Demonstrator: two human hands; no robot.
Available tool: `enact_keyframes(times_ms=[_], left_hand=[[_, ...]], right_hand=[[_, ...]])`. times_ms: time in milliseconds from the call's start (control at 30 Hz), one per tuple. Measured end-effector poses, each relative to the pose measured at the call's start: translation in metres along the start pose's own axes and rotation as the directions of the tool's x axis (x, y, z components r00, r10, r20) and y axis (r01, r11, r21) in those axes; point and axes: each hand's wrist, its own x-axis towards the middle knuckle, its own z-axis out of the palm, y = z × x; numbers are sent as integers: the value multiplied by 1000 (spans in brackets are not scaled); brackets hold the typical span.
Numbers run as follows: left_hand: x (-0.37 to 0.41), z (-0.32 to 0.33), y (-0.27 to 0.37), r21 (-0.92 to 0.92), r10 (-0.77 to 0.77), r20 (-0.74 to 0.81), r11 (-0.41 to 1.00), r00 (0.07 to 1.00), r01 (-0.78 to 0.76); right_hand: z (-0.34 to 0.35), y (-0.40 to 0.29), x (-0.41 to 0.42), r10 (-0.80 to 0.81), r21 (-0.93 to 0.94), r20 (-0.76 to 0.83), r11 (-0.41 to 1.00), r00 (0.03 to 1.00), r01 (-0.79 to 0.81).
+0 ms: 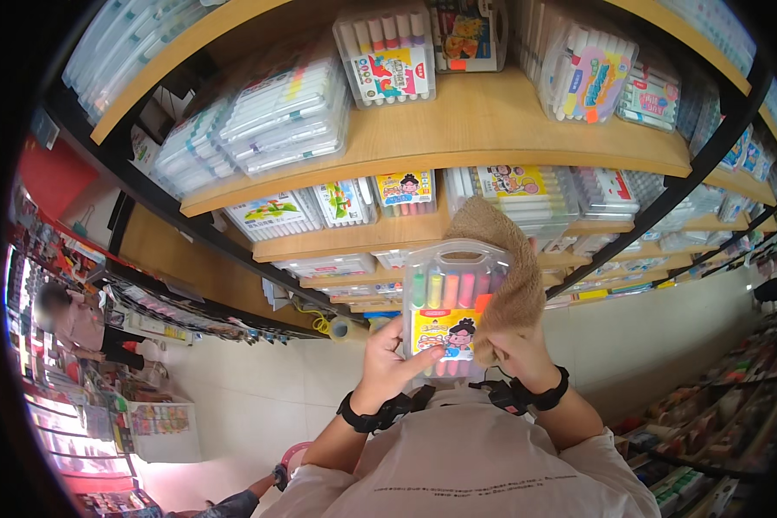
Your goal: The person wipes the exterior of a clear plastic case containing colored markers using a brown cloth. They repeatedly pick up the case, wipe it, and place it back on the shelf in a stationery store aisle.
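Note:
A clear plastic case of coloured markers (450, 304) is upright in front of my chest, its printed front facing up at me. My left hand (392, 362) grips its lower left side, with the thumb across the cartoon label. On the other side, my right hand (518, 349) holds a brown cloth (515, 278), which drapes over the right edge of the case and hides part of it. An orange sticker shows on the case beside the cloth.
A wooden shelf (492, 123) ahead carries several marker sets, including a stack of white-pen cases (285, 110). A lower shelf (388, 226) holds more cases. Black metal uprights (706, 139) frame them. A roll of tape (338, 328) is below left. Another person (84, 324) stands at left.

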Motion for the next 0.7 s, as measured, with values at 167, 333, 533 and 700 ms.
enact_keyframes(times_ms=[167,333,533,700], left_hand=[[0,6,10,284,83,29,955,996,-88],[1,-6,12,408,118,33,905,992,-122],[1,-18,15,448,69,53,890,996,-86],[3,-29,29,575,48,60,814,997,-74]], right_hand=[[2,-18,16,111,-154,-123,980,986,-129],[1,-13,18,0,-292,-93,956,996,-27],[6,-18,28,-253,-549,-35,813,967,193],[-7,-45,40,-117,-534,107,831,987,156]])
